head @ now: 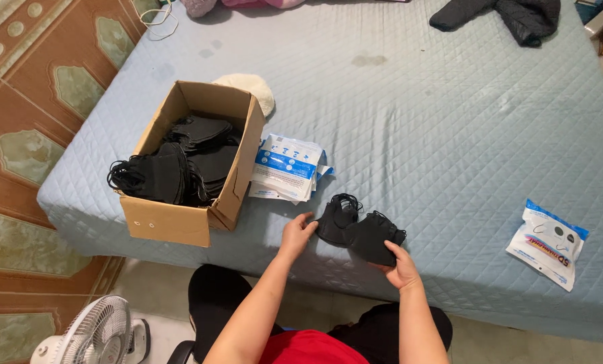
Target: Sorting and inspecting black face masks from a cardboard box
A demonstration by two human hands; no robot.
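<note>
Two black folded face masks lie at the near edge of the bed. My left hand (296,232) pinches the edge of the left mask (335,217), whose ear loops curl above it. My right hand (400,267) holds the lower corner of the right mask (374,237), which overlaps the left one slightly. A cardboard box (180,222) full of black masks (180,165) stands open to the left. Beside the box lies a stack of white and blue flat pouches (286,168).
A filled white pouch (549,244) lies on the blue-grey quilted mattress (449,135) at the right. A cream cap (254,87) sits behind the box, a black garment (517,17) at the far edge. A white fan (96,335) stands on the floor at lower left.
</note>
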